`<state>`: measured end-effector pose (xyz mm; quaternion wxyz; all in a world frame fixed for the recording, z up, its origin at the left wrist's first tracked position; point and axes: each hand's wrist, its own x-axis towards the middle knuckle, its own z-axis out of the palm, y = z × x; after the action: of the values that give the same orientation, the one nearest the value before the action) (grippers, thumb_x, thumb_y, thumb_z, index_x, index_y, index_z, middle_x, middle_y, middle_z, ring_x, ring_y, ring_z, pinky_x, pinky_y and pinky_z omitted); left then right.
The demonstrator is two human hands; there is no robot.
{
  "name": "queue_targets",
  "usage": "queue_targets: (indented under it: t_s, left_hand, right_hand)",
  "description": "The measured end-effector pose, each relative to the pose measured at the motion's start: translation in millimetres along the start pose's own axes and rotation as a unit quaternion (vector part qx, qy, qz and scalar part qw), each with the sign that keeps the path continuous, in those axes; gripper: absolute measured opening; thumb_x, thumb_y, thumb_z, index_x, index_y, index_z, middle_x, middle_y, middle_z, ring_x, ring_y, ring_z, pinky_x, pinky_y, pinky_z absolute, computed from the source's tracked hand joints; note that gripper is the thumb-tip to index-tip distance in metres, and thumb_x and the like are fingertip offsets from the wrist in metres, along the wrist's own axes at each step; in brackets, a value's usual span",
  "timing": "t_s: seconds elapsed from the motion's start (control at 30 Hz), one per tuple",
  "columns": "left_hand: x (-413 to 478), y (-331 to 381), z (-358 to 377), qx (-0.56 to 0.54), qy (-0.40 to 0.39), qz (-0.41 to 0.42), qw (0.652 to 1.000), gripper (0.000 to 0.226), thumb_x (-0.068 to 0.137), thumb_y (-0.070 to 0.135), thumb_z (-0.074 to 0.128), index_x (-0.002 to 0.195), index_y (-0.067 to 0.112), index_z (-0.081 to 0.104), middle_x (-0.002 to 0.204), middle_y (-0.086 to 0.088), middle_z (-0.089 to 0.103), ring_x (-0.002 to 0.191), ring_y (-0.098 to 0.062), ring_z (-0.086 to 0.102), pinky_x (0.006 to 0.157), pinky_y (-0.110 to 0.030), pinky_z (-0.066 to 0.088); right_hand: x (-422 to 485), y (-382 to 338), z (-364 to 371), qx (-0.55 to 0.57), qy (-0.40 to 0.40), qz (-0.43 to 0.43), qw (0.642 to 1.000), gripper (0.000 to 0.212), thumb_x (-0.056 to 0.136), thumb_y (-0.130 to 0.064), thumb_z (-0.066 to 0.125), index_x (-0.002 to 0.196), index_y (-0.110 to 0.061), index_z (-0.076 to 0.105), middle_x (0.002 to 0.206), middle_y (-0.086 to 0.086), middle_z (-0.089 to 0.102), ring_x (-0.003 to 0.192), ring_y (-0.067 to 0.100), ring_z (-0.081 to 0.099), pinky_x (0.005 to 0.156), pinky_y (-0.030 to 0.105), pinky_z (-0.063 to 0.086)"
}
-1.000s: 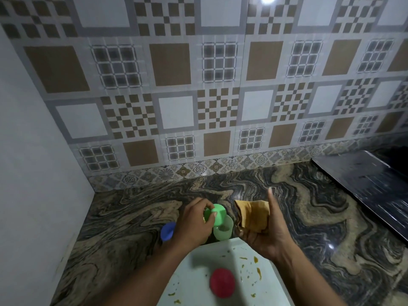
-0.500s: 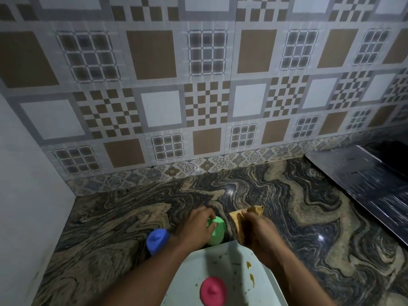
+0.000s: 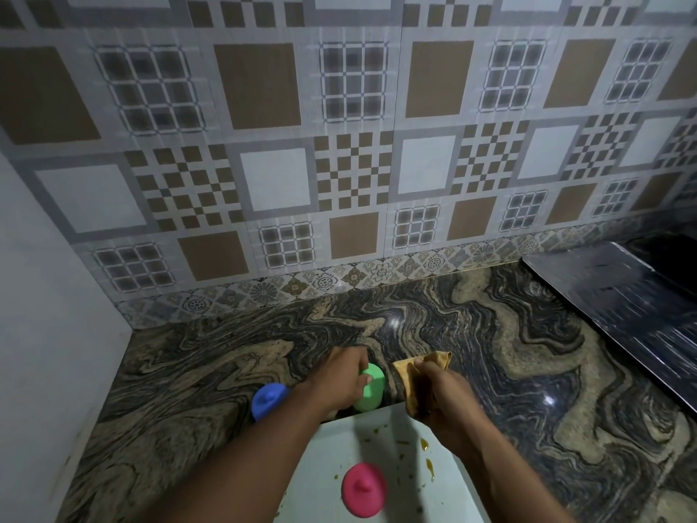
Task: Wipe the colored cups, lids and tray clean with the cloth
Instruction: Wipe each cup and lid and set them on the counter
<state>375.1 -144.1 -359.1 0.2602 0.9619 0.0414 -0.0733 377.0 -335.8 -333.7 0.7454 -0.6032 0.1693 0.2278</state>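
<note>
The left hand [image 3: 339, 379] grips the green cup [image 3: 372, 388], fingers curled round its top, on the counter [image 3: 509, 352] just past the tray's far edge. The right hand [image 3: 443, 396] clutches the cloth [image 3: 413, 375] beside it. A blue lid [image 3: 267, 400] sits to the left. A pink lid [image 3: 364, 488] rests on the stained tray [image 3: 381, 447].
</note>
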Motion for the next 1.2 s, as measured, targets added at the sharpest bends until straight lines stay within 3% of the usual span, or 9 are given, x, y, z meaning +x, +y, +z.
queue_targets:
  t_s: [0.2,0.6,0.8,0.93,1.03,1.2]
  left_hand:
    - [-3.0,6.1,-2.2,0.022,-0.022,-0.030,0.999,0.027,0.092,0.042,0.062,0.100,0.025,0.044,0.107,-0.008,0.055,0.094,-0.026,0.052,0.076,-0.036,0.041]
    - [-1.5,3.0,-4.1,0.055,-0.013,-0.003,0.998,0.045,0.088,0.047,0.063,0.123,0.023,0.047,0.126,-0.008,0.059,0.116,-0.032,0.057,0.093,-0.041,0.048]
    - [-19.6,13.4,-8.9,0.054,0.036,0.037,0.997,0.050,0.088,0.045,0.063,0.131,0.027,0.044,0.133,-0.003,0.053,0.124,-0.027,0.051,0.100,-0.042,0.044]
    - [-40.6,31.7,-3.9,0.008,0.071,0.099,0.993,0.029,0.086,0.041,0.062,0.109,0.030,0.049,0.113,0.003,0.057,0.107,-0.024,0.056,0.091,-0.044,0.049]
    - [-65.0,53.0,11.6,-0.011,0.046,0.152,0.987,0.017,0.084,0.045,0.059,0.091,0.032,0.051,0.092,0.011,0.061,0.088,-0.015,0.059,0.078,-0.042,0.053]
    - [-114.4,85.8,57.2,-0.006,0.055,0.267,0.962,0.016,0.088,0.044,0.055,0.085,0.028,0.055,0.086,0.011,0.062,0.080,-0.012,0.058,0.070,-0.039,0.051]
  right_hand:
    - [-6.2,2.9,3.6,-0.011,-0.004,0.009,1.000,0.010,0.093,-0.015,0.061,0.096,-0.005,0.062,0.072,0.013,0.054,0.064,0.025,0.051,0.057,0.034,0.044]
    - [-11.0,-2.0,0.3,-0.018,-0.005,0.011,1.000,0.008,0.095,-0.013,0.057,0.094,-0.006,0.060,0.063,0.009,0.048,0.056,0.023,0.044,0.053,0.033,0.039]
    - [-27.7,-3.3,-15.9,-0.021,0.001,0.006,1.000,0.018,0.099,-0.021,0.056,0.093,-0.007,0.065,0.081,0.016,0.064,0.072,0.030,0.059,0.067,0.042,0.050]
    - [-43.2,4.4,-46.4,-0.047,0.022,-0.023,0.998,0.026,0.099,-0.025,0.056,0.110,-0.003,0.062,0.104,0.022,0.066,0.096,0.040,0.065,0.083,0.055,0.057]
    - [-56.7,11.9,-72.9,-0.037,0.048,-0.020,0.998,0.027,0.099,-0.025,0.055,0.111,-0.002,0.062,0.105,0.023,0.067,0.094,0.038,0.065,0.081,0.053,0.056]
    - [-73.5,34.5,-115.6,-0.039,0.102,-0.004,0.994,0.026,0.098,-0.023,0.054,0.109,-0.001,0.062,0.105,0.028,0.066,0.095,0.040,0.064,0.088,0.055,0.054]
